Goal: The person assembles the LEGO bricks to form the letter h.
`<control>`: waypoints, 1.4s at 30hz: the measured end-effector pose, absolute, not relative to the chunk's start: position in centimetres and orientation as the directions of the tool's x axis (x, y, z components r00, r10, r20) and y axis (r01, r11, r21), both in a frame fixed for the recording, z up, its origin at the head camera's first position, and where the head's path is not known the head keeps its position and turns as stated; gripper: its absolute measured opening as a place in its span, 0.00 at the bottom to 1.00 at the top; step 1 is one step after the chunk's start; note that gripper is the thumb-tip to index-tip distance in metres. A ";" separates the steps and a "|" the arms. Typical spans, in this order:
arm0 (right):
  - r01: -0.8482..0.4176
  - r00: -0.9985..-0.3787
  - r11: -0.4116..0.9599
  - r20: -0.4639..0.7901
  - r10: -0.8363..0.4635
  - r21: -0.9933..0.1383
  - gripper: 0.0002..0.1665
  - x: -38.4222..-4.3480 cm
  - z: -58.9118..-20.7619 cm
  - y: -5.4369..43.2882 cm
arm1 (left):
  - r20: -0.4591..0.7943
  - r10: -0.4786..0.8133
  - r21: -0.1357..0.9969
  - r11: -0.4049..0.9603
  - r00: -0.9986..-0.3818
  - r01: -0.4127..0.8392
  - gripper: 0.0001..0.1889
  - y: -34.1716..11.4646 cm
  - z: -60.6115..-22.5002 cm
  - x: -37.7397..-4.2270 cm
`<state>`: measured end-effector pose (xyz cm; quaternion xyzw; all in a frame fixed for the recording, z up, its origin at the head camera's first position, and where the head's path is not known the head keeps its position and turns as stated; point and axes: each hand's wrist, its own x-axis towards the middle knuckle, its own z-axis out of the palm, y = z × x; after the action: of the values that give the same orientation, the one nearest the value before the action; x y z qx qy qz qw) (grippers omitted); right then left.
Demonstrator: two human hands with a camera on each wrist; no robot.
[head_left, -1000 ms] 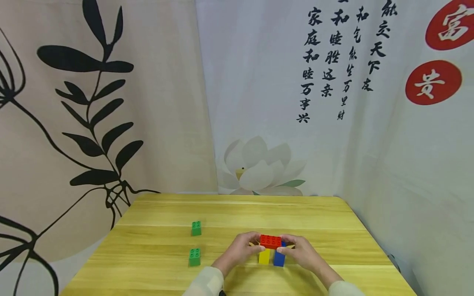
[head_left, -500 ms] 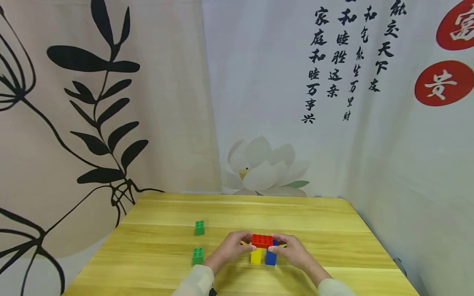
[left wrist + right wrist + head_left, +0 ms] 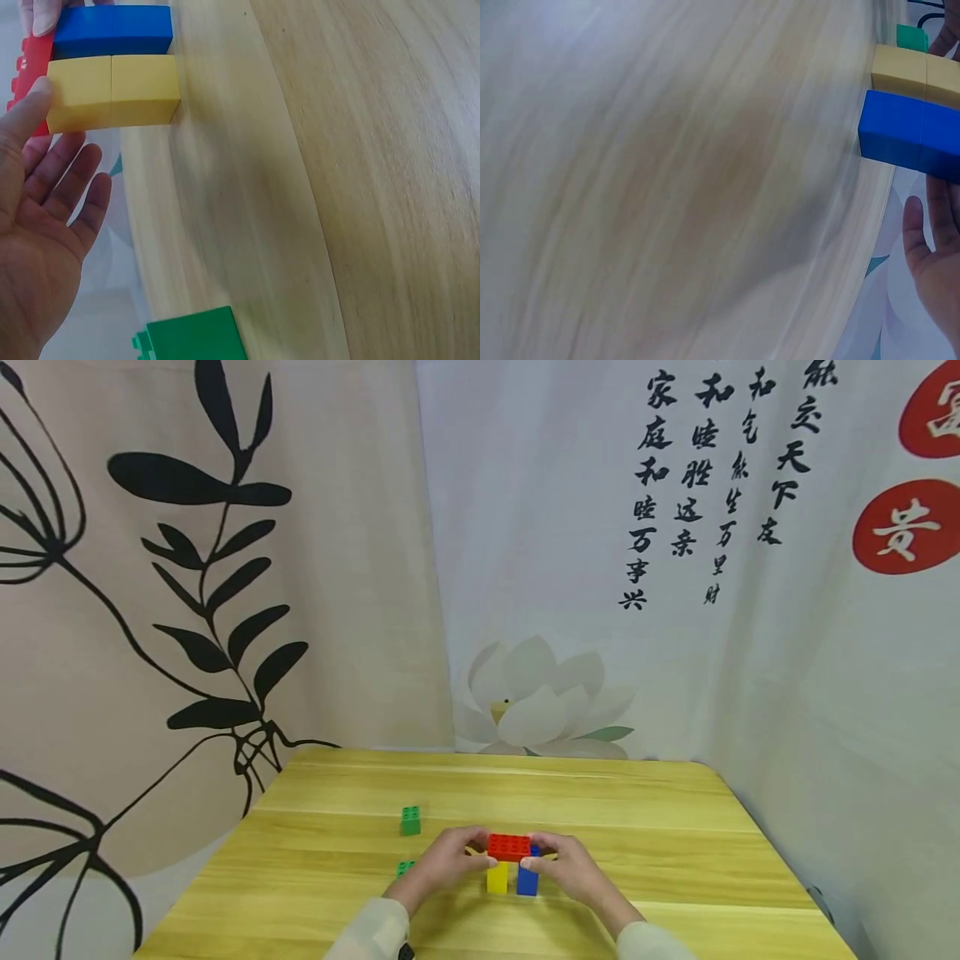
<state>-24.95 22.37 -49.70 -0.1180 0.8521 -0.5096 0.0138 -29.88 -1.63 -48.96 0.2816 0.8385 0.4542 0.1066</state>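
A red building brick (image 3: 509, 847) lies across the tops of a yellow column (image 3: 497, 878) and a blue column (image 3: 527, 882), bridging them. Each column shows a seam between two stacked bricks, the yellow (image 3: 112, 91) in the left wrist view and the blue (image 3: 915, 135) in the right. My left hand (image 3: 452, 857) pinches the red brick's left end, thumb at the near side above the yellow column, other fingers behind. My right hand (image 3: 568, 865) grips the opposite end over the blue column. Little gap separates the columns.
To the left on the wooden table (image 3: 300, 860) stand two green bricks, a farther one (image 3: 410, 821) and a nearer one (image 3: 406, 867) partly hidden behind my left wrist. A printed curtain (image 3: 360, 568) hangs behind the table's far edge.
The head view has turned slightly right, so everything shifts left in it and my left arm covers more of the nearer green brick. Both hands keep the same hold on the red brick.
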 end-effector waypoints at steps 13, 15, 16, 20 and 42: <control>-0.139 -0.981 0.435 0.062 -0.186 -0.889 0.29 -25.0 -50.0 22.0 | 0.065 0.556 0.810 0.456 -0.829 0.369 0.09 -2.1 -48.6 -29.9; -0.144 -0.980 0.428 0.068 -0.188 -0.892 0.30 -24.9 -50.0 22.2 | 0.067 0.553 0.802 0.465 -0.831 0.375 0.10 -2.0 -48.6 -29.9; -0.152 -0.979 0.424 0.077 -0.191 -0.893 0.30 -24.9 -50.1 22.2 | 0.069 0.552 0.798 0.469 -0.831 0.378 0.10 -2.0 -48.6 -29.9; -0.163 -0.979 0.416 0.095 -0.180 -0.895 0.30 -24.6 -50.1 22.6 | 0.076 0.547 0.782 0.486 -0.834 0.390 0.10 -2.0 -48.6 -29.9; -0.158 -0.986 0.425 0.117 -0.121 -0.891 0.21 -24.3 -50.4 22.3 | 0.113 0.550 0.827 0.410 -0.828 0.385 0.33 -5.3 -46.7 -29.6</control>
<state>-24.28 22.33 -50.39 -0.0825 0.8441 -0.5296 -0.0173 -29.59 -5.27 -46.74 0.2799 0.8350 0.4654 0.0882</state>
